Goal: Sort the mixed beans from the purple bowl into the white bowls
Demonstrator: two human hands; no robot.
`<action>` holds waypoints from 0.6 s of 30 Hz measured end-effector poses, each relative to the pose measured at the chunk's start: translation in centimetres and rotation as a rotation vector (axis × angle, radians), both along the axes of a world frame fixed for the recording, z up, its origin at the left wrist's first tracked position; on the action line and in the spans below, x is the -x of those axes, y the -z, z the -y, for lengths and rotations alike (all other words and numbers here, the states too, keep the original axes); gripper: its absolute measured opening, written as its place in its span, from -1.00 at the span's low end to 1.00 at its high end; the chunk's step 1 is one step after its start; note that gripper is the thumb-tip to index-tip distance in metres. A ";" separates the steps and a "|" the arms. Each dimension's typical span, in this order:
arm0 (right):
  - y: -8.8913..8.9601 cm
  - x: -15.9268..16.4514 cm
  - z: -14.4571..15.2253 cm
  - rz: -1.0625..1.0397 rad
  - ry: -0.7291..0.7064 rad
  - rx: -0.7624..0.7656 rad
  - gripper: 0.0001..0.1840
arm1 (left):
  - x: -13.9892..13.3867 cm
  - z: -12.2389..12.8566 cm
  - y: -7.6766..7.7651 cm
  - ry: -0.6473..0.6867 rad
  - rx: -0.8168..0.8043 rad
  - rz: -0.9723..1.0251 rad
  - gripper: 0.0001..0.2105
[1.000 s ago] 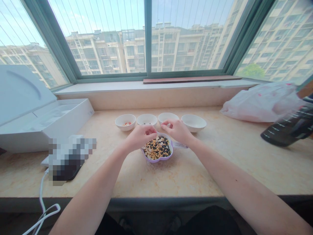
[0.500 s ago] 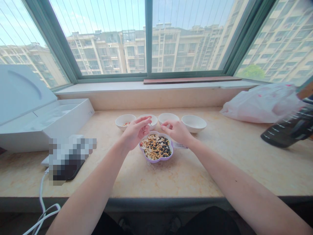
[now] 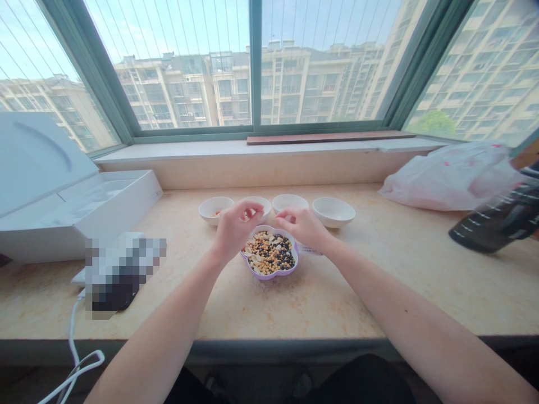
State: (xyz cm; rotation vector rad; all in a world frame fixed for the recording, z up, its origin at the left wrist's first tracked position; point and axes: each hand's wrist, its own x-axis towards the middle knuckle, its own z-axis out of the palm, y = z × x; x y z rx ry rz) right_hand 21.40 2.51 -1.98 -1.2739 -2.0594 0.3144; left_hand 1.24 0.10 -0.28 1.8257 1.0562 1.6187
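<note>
Surface [image 3: 337, 306]: pale, mottled, running up to the window wall at its far edge. Open white box [image 3: 92, 207] at the left edge. White bag [image 3: 450, 177] near the far right corner; dark bottle [image 3: 484, 235] at the right edge, just in front of it.

Both forearms reach in over the near edge. Left hand [image 3: 237, 225]: at the dish's left side, in front of the second bowl from left; fingers curled, tip gap and any held item cannot be told. Right hand [image 3: 301, 225]: in front of the third bowl, beside the dish's far right side; fingers narrow, tips drawn together, pointing left. Cannot tell if they pinch anything.

Dish [image 3: 269, 276]: purple-rimmed, lobed, about mid-surface between left and right edges. Flat, mouth upward; roughly as broad as deep, long axis hard to tell.

Bowls [image 3: 334, 213]: four, white, upright, rowed parallel to the far edge, beyond the dish. Leftmost holds small reddish and pale bits.

Printed strip [image 3: 311, 250] just right of the dish, partly under the right wrist. Beans [image 3: 275, 255], black and yellow, fill the dish, with pale flat pieces among them.
</note>
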 end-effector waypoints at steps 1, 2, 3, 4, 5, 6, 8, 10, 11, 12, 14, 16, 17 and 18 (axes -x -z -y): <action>0.0 0.0 0.0 -0.001 0.002 0.004 -0.76 | 0.0 0.1 0.1 -0.042 -0.095 -0.104 -0.94; 0.0 0.0 0.1 -0.002 0.003 0.009 -0.76 | 0.0 0.1 0.3 -0.064 -0.170 -0.181 -0.93; -0.1 0.1 0.1 -0.003 0.001 0.016 -0.76 | 0.0 0.2 0.4 -0.074 -0.228 -0.234 -0.92; -0.1 0.1 0.1 -0.005 -0.003 0.024 -0.75 | 0.0 0.1 0.5 -0.081 -0.269 -0.269 -0.91; -0.1 0.1 0.1 -0.007 -0.008 0.032 -0.75 | 0.1 0.1 0.6 -0.086 -0.297 -0.294 -0.92; -0.1 0.1 0.1 -0.008 -0.012 0.037 -0.75 | 0.1 0.0 0.7 -0.091 -0.314 -0.311 -0.92; 0.0 0.1 0.1 -0.009 -0.019 0.043 -0.75 | 0.1 -0.1 0.9 -0.098 -0.320 -0.323 -0.92; 0.0 0.1 0.1 -0.009 -0.022 0.043 -0.74 | 0.1 -0.1 0.8 -0.096 -0.293 -0.310 -0.92; 0.0 0.1 0.1 -0.008 -0.025 0.043 -0.74 | 0.1 0.0 0.8 -0.087 -0.265 -0.295 -0.93; 0.0 0.1 0.1 -0.007 -0.028 0.043 -0.74 | 0.1 0.0 0.6 -0.075 -0.229 -0.274 -0.93; 0.0 0.1 0.2 -0.003 -0.030 0.048 -0.74 | 0.0 0.2 0.4 -0.044 -0.146 -0.214 -0.95; -0.1 0.2 0.2 0.000 -0.030 0.053 -0.74 | -0.1 0.4 0.1 -0.017 -0.077 -0.152 -0.95; -0.1 0.2 0.2 0.000 -0.028 0.053 -0.74 | -0.1 0.5 0.1 -0.008 -0.057 -0.127 -0.94; -0.1 0.2 0.3 0.000 -0.026 0.051 -0.74 | -0.1 0.5 0.0 -0.004 -0.046 -0.106 -0.93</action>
